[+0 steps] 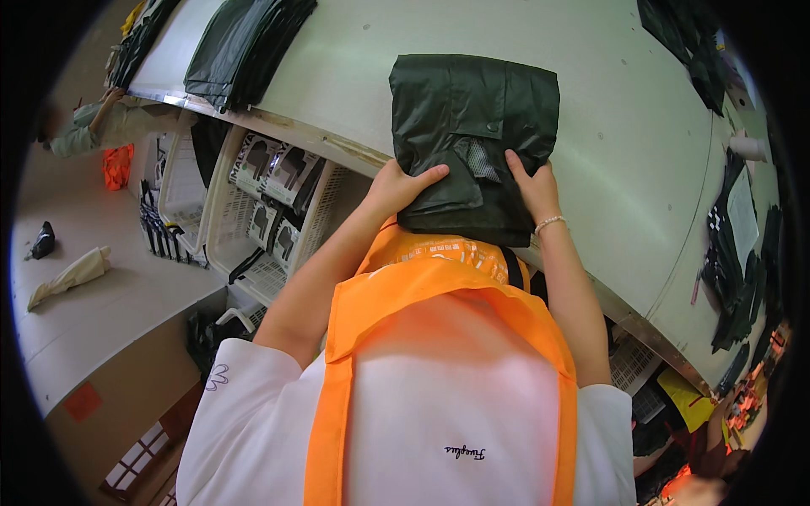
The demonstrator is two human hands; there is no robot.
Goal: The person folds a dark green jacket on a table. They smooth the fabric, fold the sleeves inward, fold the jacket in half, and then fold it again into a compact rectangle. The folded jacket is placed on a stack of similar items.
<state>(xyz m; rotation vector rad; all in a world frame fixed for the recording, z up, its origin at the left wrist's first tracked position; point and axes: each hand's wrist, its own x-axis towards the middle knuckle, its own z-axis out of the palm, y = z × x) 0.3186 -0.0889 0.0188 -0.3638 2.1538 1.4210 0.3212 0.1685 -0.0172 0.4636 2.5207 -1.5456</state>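
A folded dark green garment of shiny, coated-looking cloth lies over the near edge of the table, its lower part hanging toward my apron. It has a flap with a snap button, and a patch of pale mesh shows between its folds. My left hand grips its left side, thumb on top and fingers hidden under the cloth. On the right side my right hand holds it likewise, the thumb beside the mesh.
A stack of dark green folded pieces lies on the pale table at far left. White baskets with packaged goods stand below the edge. Dark cloth and a thread cone lie right. Another person stands far left.
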